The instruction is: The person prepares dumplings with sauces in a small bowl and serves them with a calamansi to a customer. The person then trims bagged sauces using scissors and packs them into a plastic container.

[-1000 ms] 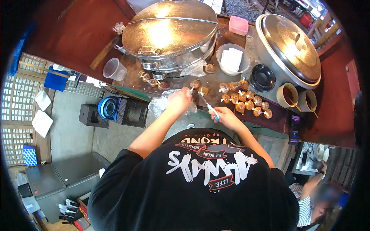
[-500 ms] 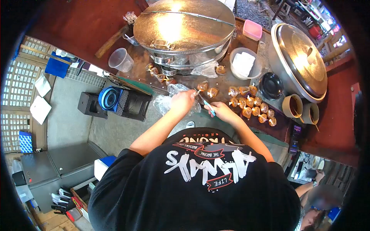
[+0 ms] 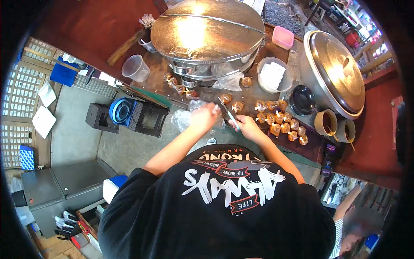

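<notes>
My left hand is closed on a clear plastic bag, which hangs crumpled beside and below it at the counter's front edge. Scissors are in my right hand, fingers around the handle. Their blades point up and away from me, just right of my left fingers. Just beyond the blades sit small tied bags of brown sauce. Several more tied sauce bags stand grouped to the right of my right hand. Another short row of them lies beyond my left hand.
A large round lidded metal vessel stands at the back. Right of it are a clear tub with white paper, a black bowl and a big lidded pot. A fan stands left; another person is at lower right.
The scissors have swung more upright, and their blades have come clear of my left fingers. My left hand has shifted slightly down. The other person's arm has moved.
</notes>
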`<state>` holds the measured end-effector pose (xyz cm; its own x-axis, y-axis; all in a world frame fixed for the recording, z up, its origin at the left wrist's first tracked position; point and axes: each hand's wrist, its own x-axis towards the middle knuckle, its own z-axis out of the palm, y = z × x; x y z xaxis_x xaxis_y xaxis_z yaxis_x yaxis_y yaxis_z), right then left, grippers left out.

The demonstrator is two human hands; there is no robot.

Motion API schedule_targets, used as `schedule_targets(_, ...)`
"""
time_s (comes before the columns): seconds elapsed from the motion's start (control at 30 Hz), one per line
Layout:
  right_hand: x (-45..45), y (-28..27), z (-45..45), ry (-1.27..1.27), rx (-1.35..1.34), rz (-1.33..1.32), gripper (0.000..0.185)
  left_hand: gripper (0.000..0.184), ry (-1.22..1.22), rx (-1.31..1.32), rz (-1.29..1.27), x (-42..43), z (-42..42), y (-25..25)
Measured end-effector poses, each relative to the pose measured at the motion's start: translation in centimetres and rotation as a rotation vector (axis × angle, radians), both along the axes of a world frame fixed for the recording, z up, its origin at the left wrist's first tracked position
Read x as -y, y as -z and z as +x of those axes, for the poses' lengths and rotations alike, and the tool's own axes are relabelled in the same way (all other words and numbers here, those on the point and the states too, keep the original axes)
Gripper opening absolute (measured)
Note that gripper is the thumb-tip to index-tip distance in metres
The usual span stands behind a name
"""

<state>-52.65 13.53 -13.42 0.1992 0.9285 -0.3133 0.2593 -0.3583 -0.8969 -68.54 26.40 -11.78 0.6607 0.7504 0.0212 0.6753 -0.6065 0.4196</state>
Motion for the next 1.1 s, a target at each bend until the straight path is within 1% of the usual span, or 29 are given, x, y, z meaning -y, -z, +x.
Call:
schedule_targets(0.1, 1.7, -1.9, 0.4, -0.056, -0.1, -0.025, 0.044, 0.019, 0.06, 0.111, 0.094, -0.4, -1.3, -0.2)
schedule_targets(0.2, 3.7, -4.3, 1.0, -0.013, -0.117, -0.032, 0.043, 0.02, 0.119, 0.286, 0.07, -0.2, -1.7, -1.0)
schedule_targets(0.23, 4.3, -5.1, 1.3, 0.013, -0.147, -0.01, 0.04, 0.02, 0.162, 0.35, 0.062, 0.1, -1.3, -1.4)
schedule_targets(0.3, 5.7, -4.6, 2.2, 0.094, -0.223, 0.05, 0.037, 0.022, 0.251, 0.477, 0.044, 0.7, -0.3, -2.6)
schedule_targets(0.33, 6.1, -4.9, 2.4, 0.134, -0.261, 0.081, 0.036, 0.024, 0.285, 0.356, -0.005, 1.2, 0.3, -3.9)
schedule_targets(0.4, 7.4, -6.8, 2.9, 0.228, -0.357, 0.073, 0.026, 0.028, 0.348, 0.109, -0.099, 1.8, 2.3, -6.5)
schedule_targets(0.43, 8.0, -6.6, 3.3, 0.258, -0.372, 0.088, 0.025, 0.033, 0.411, 0.099, -0.086, 2.0, 3.7, -6.9)
schedule_targets(0.53, 9.7, -6.0, 4.2, 0.36, -0.441, 0.151, 0.02, 0.038, 0.441, -0.143, 0.137, 2.4, 8.8, -7.9)
schedule_targets(0.6, 10.8, -5.6, 4.5, 0.414, -0.461, 0.19, 0.018, 0.048, 0.421, -0.358, 0.225, 1.1, 12.2, -6.1)
schedule_targets(0.63, 11.4, -5.1, 4.5, 0.432, -0.455, 0.204, 0.018, 0.054, 0.404, -0.367, 0.291, 0.7, 13.3, -5.5)
schedule_targets(0.67, 11.9, -4.9, 4.5, 0.452, -0.448, 0.218, 0.018, 0.053, 0.385, -0.464, 0.325, -0.2, 14.6, -4.1)
schedule_targets(0.7, 12.4, -5.2, 4.3, 0.442, -0.42, 0.233, 0.018, 0.045, 0.227, -0.435, 0.334, -2.8, 16.8, 1.3)
schedule_targets(0.77, 13.5, -5.5, 4.2, 0.428, -0.388, 0.197, 0.021, 0.038, 0.13, -0.469, 0.325, -3.8, 18.5, 3.6)
schedule_targets(0.83, 14.4, -5.0, 4.0, 0.435, -0.383, 0.205, 0.026, 0.039, 0.249, -0.604, 0.294, -1.3, 17.8, -3.1)
schedule_targets(0.93, 15.5, -5.2, 3.9, 0.456, -0.357, 0.169, 0.028, 0.021, 0.329, -0.685, 0.28, 0.1, 17.8, -5.4)
schedule_targets(0.97, 15.7, -5.3, 4.0, 0.466, -0.361, 0.178, 0.028, 0.014, 0.361, -0.612, 0.299, 0.7, 17.3, -5.7)
schedule_targets(1.07, 16.4, -5.1, 4.3, 0.484, -0.382, 0.19, 0.029, 0.015, 0.372, -0.441, 0.234, 2.8, 16.4, -7.0)
schedule_targets(1.1, 16.5, -4.8, 4.4, 0.485, -0.396, 0.188, 0.029, 0.017, 0.4, -0.393, 0.238, 3.0, 16.1, -6.5)
